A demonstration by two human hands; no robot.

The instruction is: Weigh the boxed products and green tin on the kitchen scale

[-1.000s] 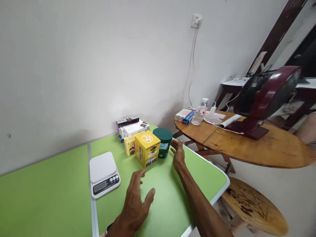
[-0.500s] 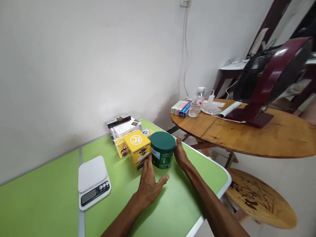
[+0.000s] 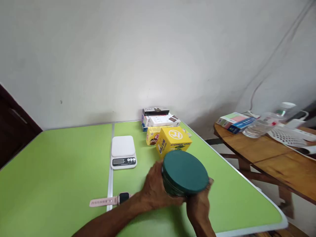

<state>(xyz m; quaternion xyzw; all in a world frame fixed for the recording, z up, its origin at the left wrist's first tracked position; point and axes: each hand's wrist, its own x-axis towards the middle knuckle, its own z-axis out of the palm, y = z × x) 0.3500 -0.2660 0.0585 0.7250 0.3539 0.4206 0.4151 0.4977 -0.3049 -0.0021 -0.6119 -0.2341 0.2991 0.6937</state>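
Both hands are grasping the green tub (image 3: 184, 174): the left hand (image 3: 154, 186) is bracing its left side, and the right hand (image 3: 199, 204) is supporting its lower right. The tub is now occupying the lower centre-right of the frame, tilting and apparently hanging above the green table (image 3: 61, 171). Compared with the preceding view, it is no longer standing beside the yellow box (image 3: 175, 135), and the left hand is now engaging it; the two hands are therefore probably carrying its full weight. The lid (image 3: 186, 168) is covering the tub, so its contents are remaining hidden. The yellow box, just beyond the tub, and the stacked boxes (image 3: 163, 120) at frame centre are not showing their contents. The clear bottle (image 3: 263, 125) at the right is blurring; its fill level is not readable.
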